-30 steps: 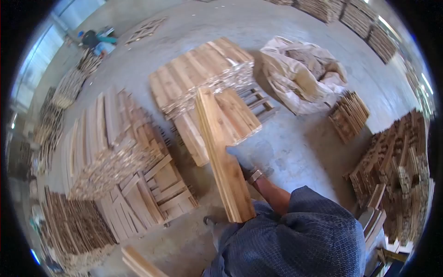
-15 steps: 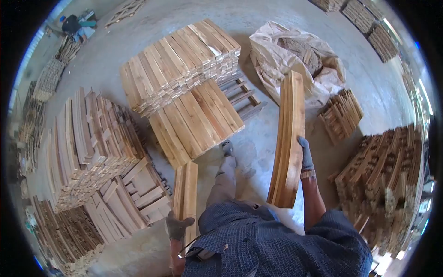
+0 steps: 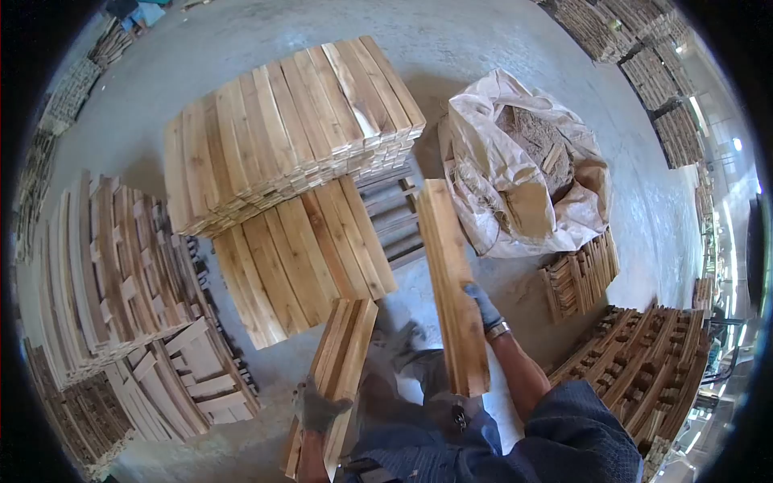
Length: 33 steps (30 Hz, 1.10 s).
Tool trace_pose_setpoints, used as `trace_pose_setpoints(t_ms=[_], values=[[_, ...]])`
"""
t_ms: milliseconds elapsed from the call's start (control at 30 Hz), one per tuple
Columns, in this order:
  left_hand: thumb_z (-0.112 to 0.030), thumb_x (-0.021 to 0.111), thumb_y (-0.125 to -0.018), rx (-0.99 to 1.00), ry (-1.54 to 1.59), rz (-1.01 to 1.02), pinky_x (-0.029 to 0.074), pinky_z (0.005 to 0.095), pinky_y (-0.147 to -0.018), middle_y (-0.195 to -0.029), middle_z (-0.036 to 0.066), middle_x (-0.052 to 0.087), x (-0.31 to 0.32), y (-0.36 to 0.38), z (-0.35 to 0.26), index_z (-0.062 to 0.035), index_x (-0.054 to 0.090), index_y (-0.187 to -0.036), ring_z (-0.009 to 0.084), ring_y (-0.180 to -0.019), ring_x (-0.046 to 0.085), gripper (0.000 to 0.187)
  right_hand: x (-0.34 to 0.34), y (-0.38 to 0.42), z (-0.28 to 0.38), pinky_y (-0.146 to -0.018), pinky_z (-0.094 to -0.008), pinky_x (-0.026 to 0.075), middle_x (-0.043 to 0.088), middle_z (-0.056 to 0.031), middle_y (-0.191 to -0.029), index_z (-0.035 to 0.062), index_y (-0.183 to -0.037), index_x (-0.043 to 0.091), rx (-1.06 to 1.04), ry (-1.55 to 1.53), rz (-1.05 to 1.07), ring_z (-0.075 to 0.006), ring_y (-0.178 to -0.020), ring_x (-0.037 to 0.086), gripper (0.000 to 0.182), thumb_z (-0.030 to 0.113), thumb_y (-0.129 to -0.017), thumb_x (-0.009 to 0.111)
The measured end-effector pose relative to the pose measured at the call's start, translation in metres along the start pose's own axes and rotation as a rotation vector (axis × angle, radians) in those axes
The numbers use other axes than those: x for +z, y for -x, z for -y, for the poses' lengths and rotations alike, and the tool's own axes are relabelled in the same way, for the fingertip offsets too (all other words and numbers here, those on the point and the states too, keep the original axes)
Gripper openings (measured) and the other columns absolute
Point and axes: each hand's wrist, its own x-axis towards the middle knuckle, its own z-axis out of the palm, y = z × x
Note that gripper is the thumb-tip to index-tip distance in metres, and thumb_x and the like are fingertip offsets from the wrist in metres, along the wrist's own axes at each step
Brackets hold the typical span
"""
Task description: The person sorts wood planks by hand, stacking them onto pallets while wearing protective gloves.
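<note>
My right hand [image 3: 484, 307], in a grey glove, grips a bundle of long wooden boards [image 3: 451, 282] that points away from me toward the pallet. My left hand [image 3: 318, 405], also gloved, holds a second bundle of boards [image 3: 340, 366] low at my left side. Just ahead lies a low stack of boards [image 3: 302, 253] with its top layer showing. Behind it stands a taller stack of boards [image 3: 282, 121]. Part of a wooden pallet [image 3: 394, 213] shows bare beside the low stack.
A big open sack [image 3: 527, 169] of wood scraps stands at the right. A small pile of slats [image 3: 580, 274] lies below it. Criss-crossed board stacks [image 3: 105, 266] fill the left, and more piles [image 3: 644, 370] crowd the right. The floor is bare concrete.
The right-hand bundle has swung left, from beside the sack to over the pallet's edge. The left-hand bundle has risen and come forward. My view has moved closer to the stacks.
</note>
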Motion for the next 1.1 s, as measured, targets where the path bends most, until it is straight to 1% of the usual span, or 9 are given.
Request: trace_pose_setpoints(t_ms=[67, 167, 233, 300, 367, 467, 533, 800, 1100], values=[[-0.043, 0.092, -0.045, -0.026, -0.047, 0.002, 0.048, 0.0492, -0.093, -0.117, 0.023, 0.057, 0.009, -0.009, -0.019, -0.0005, 0.048, -0.137, 0.0405, -0.109, 0.057, 0.111, -0.018, -0.056, -0.016, -0.092, -0.0337, 0.051, 0.061, -0.01, -0.119, 0.001, -0.137, 0.047, 0.02, 0.063, 0.049, -0.0208, -0.101, 0.062, 0.061, 0.035, -0.089, 0.064], [-0.04, 0.092, -0.042, -0.081, -0.067, -0.007, 0.047, 0.051, -0.093, -0.116, 0.023, 0.057, 0.036, -0.021, -0.029, 0.0, 0.048, -0.136, 0.0421, -0.109, 0.054, 0.112, 0.018, -0.1, 0.001, -0.088, -0.034, 0.051, 0.061, -0.009, -0.114, 0.0013, -0.13, 0.052, -0.048, 0.124, 0.07, -0.0192, -0.1, 0.061, 0.054, 0.034, -0.088, 0.065], [-0.046, 0.091, -0.045, -0.015, -0.101, -0.096, 0.048, 0.0529, -0.088, -0.107, 0.022, 0.061, 0.064, -0.03, -0.032, -0.0016, 0.051, -0.133, 0.0437, -0.101, 0.058, 0.107, -0.043, -0.191, -0.057, -0.086, -0.0331, 0.05, 0.061, -0.0084, -0.112, 0.0008, -0.124, 0.056, 0.015, 0.191, 0.07, -0.0172, -0.099, 0.059, 0.05, 0.033, -0.087, 0.067], [-0.044, 0.092, -0.048, -0.03, -0.145, -0.134, 0.05, 0.0509, -0.088, -0.111, 0.022, 0.061, 0.069, -0.039, -0.062, -0.0028, 0.052, -0.135, 0.0424, -0.101, 0.059, 0.104, -0.079, -0.274, -0.106, -0.086, -0.032, 0.049, 0.062, -0.0078, -0.109, -0.0004, -0.121, 0.059, -0.172, 0.412, 0.104, -0.0171, -0.098, 0.058, 0.049, 0.034, -0.087, 0.067], [-0.041, 0.092, -0.052, -0.057, -0.199, -0.141, 0.051, 0.0489, -0.087, -0.115, 0.022, 0.062, 0.086, -0.042, -0.084, -0.004, 0.053, -0.138, 0.041, -0.101, 0.06, 0.101, -0.064, -0.294, -0.09, -0.088, -0.0316, 0.048, 0.062, -0.0084, -0.11, -0.0019, -0.124, 0.058, -0.034, 0.267, 0.123, -0.0178, -0.098, 0.058, 0.053, 0.034, -0.086, 0.068], [-0.039, 0.092, -0.051, -0.085, -0.138, -0.173, 0.05, 0.0498, -0.088, -0.114, 0.023, 0.062, 0.12, -0.061, -0.1, -0.0031, 0.051, -0.138, 0.0422, -0.101, 0.059, 0.103, -0.076, -0.362, -0.104, -0.092, -0.0328, 0.05, 0.06, -0.0085, -0.119, -0.0002, -0.131, 0.052, 0.001, 0.511, 0.158, -0.0164, -0.108, 0.057, 0.057, 0.033, -0.088, 0.068], [-0.037, 0.092, -0.05, -0.105, -0.104, -0.179, 0.05, 0.0503, -0.088, -0.113, 0.023, 0.061, 0.138, -0.069, -0.101, -0.0025, 0.051, -0.139, 0.0429, -0.102, 0.059, 0.104, -0.067, -0.379, -0.106, -0.09, -0.0319, 0.049, 0.06, -0.0077, -0.116, -0.0008, -0.129, 0.053, -0.022, 0.3, 0.212, -0.0156, -0.104, 0.057, 0.057, 0.032, -0.086, 0.07], [-0.034, 0.09, -0.05, -0.172, -0.04, -0.122, 0.047, 0.0527, -0.092, -0.12, 0.027, 0.057, 0.169, -0.116, -0.108, -0.0003, 0.046, -0.141, 0.0457, -0.11, 0.054, 0.107, -0.071, -0.476, -0.158, -0.09, -0.0335, 0.05, 0.063, -0.0095, -0.115, -0.0008, -0.129, 0.053, -0.07, 0.267, 0.294, -0.0177, -0.102, 0.059, 0.058, 0.025, -0.084, 0.077], [-0.035, 0.088, -0.053, -0.197, -0.094, -0.001, 0.043, 0.0558, -0.099, -0.132, 0.028, 0.048, 0.159, -0.142, -0.114, -0.0038, 0.039, -0.147, 0.0486, -0.12, 0.046, 0.11, -0.055, -0.511, -0.184, -0.092, -0.033, 0.05, 0.065, -0.0083, -0.118, 0.002, -0.132, 0.053, -0.125, 0.243, 0.327, -0.0166, -0.105, 0.06, 0.06, 0.022, -0.082, 0.08]])
